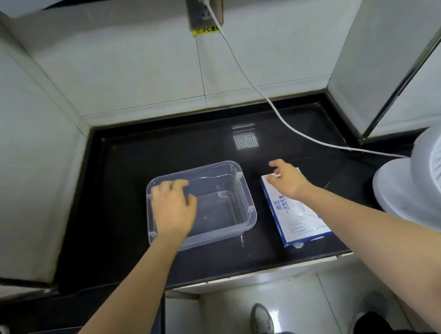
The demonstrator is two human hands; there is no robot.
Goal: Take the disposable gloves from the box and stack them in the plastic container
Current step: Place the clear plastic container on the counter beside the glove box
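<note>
A clear plastic container (239, 189) stands on the black counter with nothing visible inside it. My left hand (173, 209) lies over its left side, fingers curled over the far left rim. To the right lies a blue and white glove box (297, 221), long side pointing away from me. My right hand (288, 177) hovers over the box's far end with fingers loosely bent; whether it pinches anything there is too small to tell. No loose glove shows.
A white fan (435, 178) stands at the right edge of the black counter (173, 150). Its white cable (276, 111) runs from a wall socket (205, 6) across the counter's back right. Tiled walls enclose the counter on three sides.
</note>
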